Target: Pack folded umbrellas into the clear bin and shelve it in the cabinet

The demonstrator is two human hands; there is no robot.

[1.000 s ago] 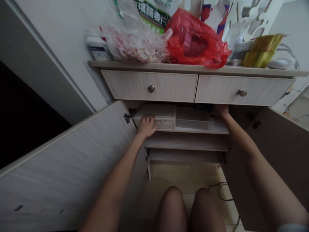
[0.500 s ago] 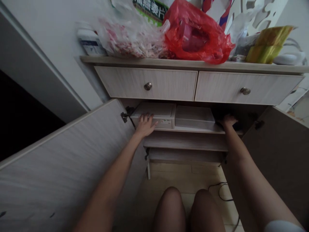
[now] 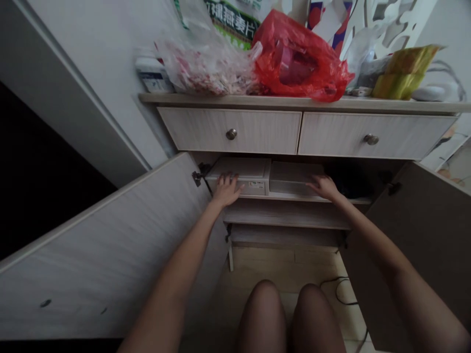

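Note:
On the cabinet's top inner shelf, a pale storage box [image 3: 245,169] with a small label on its front sits at the left. Fingers spread, my left hand [image 3: 227,190] rests on this box's front upper edge. Beside it stands a second box, translucent and plain [image 3: 289,174]. My right hand [image 3: 324,187] is at that box's right front corner, fingers stretched out and apart, gripping nothing that I can see. Something dark [image 3: 349,181], too dim to name, lies farther right on the same shelf.
Both cabinet doors, left [image 3: 147,235] and right [image 3: 423,245], stand open around my arms. Two closed drawers [image 3: 235,125] run above the shelf. A red plastic bag [image 3: 301,63] and other packages crowd the cabinet top. A black cable [image 3: 340,294] lies on the floor.
My right hand has moved left, from the dark thing at the shelf's right to the translucent box's corner. My left hand stays on the labelled box. The view has shifted slightly.

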